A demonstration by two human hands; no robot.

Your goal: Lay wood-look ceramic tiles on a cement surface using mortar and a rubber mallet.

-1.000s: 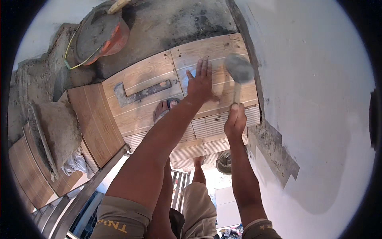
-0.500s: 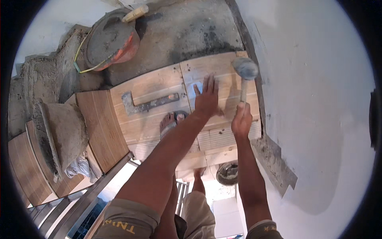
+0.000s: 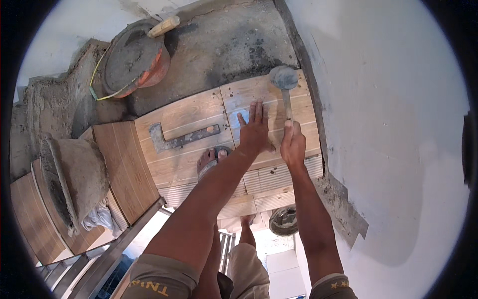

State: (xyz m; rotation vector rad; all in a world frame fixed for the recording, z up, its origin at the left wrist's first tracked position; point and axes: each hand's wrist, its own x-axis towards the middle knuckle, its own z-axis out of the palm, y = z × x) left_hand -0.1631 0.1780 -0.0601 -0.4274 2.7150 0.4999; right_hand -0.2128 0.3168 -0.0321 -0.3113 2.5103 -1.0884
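My right hand (image 3: 293, 144) is wrapped round the handle of a rubber mallet (image 3: 284, 78), whose dark round head is over the far right part of a wood-patterned tile (image 3: 294, 107). My left hand (image 3: 254, 129) lies flat on the same tile with its fingers stretched out, next to a pale blue patch. To the left, on the neighbouring tile (image 3: 191, 112), rests a metal try square (image 3: 184, 138) with grey smears. My sandalled foot (image 3: 209, 162) stands on that tile, just beyond my left forearm.
An orange bucket (image 3: 160, 70) full of mortar stands at the far left, a wooden-handled tool across its rim. A mortar-caked bucket (image 3: 82, 172) lies tipped on the wood-patterned steps. Bare concrete (image 3: 214, 45) stretches beyond the tiles; a white wall (image 3: 378, 124) bounds the right.
The mallet and my right hand have shifted left over the tile. My left hand stays flat on it. The whole view has moved slightly.
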